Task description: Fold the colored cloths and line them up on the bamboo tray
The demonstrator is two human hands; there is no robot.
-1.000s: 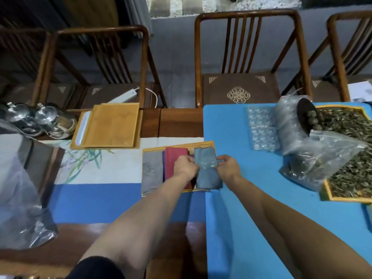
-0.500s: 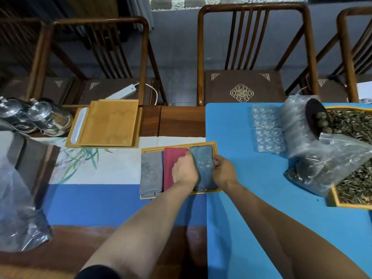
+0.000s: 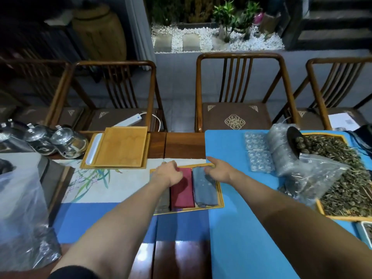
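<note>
nudging three folded cloths, grey (image 3: 164, 198), red (image 3: 182, 191), blue (image 3: 205, 188), lined on the bamboo tray (image 3: 220, 195); left hand (image 3: 168, 174) and right hand (image 3: 218, 171) rest loosely, clamping nothing; task looks nearly finished.

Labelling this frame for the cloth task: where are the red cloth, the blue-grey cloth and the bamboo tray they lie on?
red cloth (image 3: 182, 191): head view, middle of its folded face.
blue-grey cloth (image 3: 205, 191): head view, centre of its top.
bamboo tray (image 3: 220, 195): head view, right rim.

Both forearms reach forward, the left hand (image 3: 168, 174) loosely curled, the right hand (image 3: 218, 171) palm-down with fingers bent.
</note>
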